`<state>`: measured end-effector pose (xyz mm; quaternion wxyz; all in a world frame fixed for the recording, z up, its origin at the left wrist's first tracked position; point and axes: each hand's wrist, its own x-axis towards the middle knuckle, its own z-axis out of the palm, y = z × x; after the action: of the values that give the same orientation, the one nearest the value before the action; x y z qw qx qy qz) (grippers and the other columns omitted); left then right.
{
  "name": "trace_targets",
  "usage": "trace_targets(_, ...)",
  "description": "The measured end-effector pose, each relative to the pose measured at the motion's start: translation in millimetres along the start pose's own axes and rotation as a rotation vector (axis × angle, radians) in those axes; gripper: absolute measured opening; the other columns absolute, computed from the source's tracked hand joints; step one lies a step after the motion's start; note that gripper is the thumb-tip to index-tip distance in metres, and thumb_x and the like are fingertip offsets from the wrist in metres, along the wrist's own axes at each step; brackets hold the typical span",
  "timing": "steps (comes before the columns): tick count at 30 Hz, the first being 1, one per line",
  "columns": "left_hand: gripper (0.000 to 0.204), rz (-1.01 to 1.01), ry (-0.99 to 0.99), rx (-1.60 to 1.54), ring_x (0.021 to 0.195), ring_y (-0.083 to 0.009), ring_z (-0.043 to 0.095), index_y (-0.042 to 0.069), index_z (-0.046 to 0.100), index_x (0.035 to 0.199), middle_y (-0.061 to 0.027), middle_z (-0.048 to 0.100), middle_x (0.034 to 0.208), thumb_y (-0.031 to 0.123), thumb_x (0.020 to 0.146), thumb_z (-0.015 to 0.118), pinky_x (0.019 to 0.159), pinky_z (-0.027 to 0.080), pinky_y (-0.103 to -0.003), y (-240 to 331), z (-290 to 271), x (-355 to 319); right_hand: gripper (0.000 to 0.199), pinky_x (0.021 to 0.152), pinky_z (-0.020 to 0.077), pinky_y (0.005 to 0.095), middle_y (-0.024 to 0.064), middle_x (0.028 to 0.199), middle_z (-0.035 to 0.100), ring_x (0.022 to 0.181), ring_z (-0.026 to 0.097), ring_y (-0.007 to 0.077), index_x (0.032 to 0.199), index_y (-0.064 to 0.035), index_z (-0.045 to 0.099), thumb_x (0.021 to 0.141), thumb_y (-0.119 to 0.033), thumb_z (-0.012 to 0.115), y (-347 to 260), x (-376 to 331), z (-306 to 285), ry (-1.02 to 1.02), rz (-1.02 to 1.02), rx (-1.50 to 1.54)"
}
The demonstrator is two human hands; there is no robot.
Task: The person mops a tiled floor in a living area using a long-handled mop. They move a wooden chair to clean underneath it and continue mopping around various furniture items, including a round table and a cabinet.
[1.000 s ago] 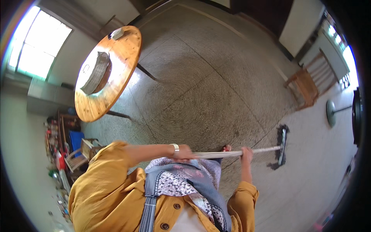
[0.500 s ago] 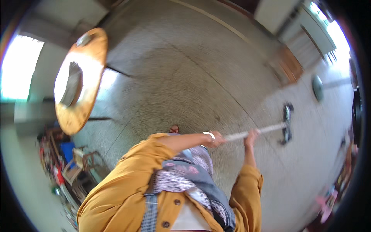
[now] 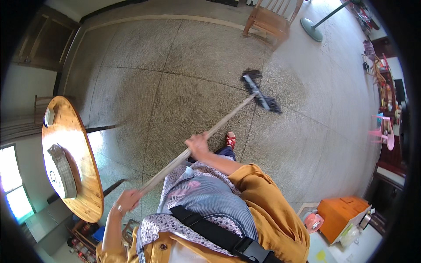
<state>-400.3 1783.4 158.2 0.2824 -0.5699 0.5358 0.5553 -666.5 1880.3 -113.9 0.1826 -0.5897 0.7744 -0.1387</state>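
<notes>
A mop runs slantwise across the view, with a long pale wooden handle (image 3: 230,116) and a dark, stringy head (image 3: 262,93) held in a grey clamp bar. The head lies on the speckled floor ahead of me, slightly smeared by motion. My left hand (image 3: 128,200), a bracelet at its wrist, is closed round the upper end of the handle at the lower left. Farther down the handle, in front of my body, my right hand (image 3: 198,145) also grips it. One foot in a red sandal (image 3: 230,139) shows just beyond my apron.
A round wooden table (image 3: 90,193) with a woven basket (image 3: 63,171) on it stands close at the left. Ahead are a wooden chair (image 3: 268,24) and a green round stand base (image 3: 311,30). A pink plastic chair (image 3: 386,133) and an orange box (image 3: 342,214) are at the right.
The view has turned right. The mop head, formerly at my right, now lies ahead. My left hand has drawn back toward the lower left, and my right hand has come across my body.
</notes>
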Motion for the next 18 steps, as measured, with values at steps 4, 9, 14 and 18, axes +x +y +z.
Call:
trace_targets(4,0.029,-0.207,0.142,-0.137,0.037,-0.0048,0.036,0.004,0.055,0.068,0.0015,0.043,0.048,0.028,0.083,0.052,0.033,0.026,-0.021,-90,-40,-94,0.018,0.075,0.0263,0.0454,0.0042,0.064,0.045,0.072,0.045,0.0219,0.068,-0.0167,0.049,0.078,-0.028,0.039,-122,-2,39,0.052,-0.434,0.352)
trace_targets(9,0.029,-0.256,0.181,-0.419,0.034,-0.0061,0.036,0.007,0.051,0.064,0.0013,0.042,0.047,0.029,0.082,0.054,0.029,0.024,-0.021,-140,-40,-148,0.022,0.081,0.0245,0.0446,0.0017,0.071,0.048,0.078,0.047,0.018,0.077,-0.021,0.054,0.084,-0.026,0.033,-204,8,97,-0.262,-0.719,0.422)
trace_targets(14,0.028,-0.155,0.217,-0.337,0.034,-0.0058,0.036,0.007,0.051,0.066,0.0007,0.043,0.048,0.03,0.082,0.053,0.029,0.024,-0.021,-112,-24,-118,0.013,0.076,0.024,0.0435,-0.0016,0.068,0.045,0.073,0.04,0.0176,0.07,-0.021,0.05,0.077,-0.028,0.041,-163,31,120,0.056,-0.741,0.456)
trace_targets(18,0.028,-0.018,0.238,-0.224,0.034,-0.0057,0.036,0.007,0.051,0.068,0.0002,0.044,0.048,0.03,0.083,0.052,0.029,0.024,-0.021,-70,-20,-53,0.016,0.077,0.0263,0.0452,-0.0005,0.063,0.041,0.072,0.041,0.0193,0.063,-0.0206,0.046,0.076,-0.027,0.041,-91,86,73,0.055,-0.74,0.033)
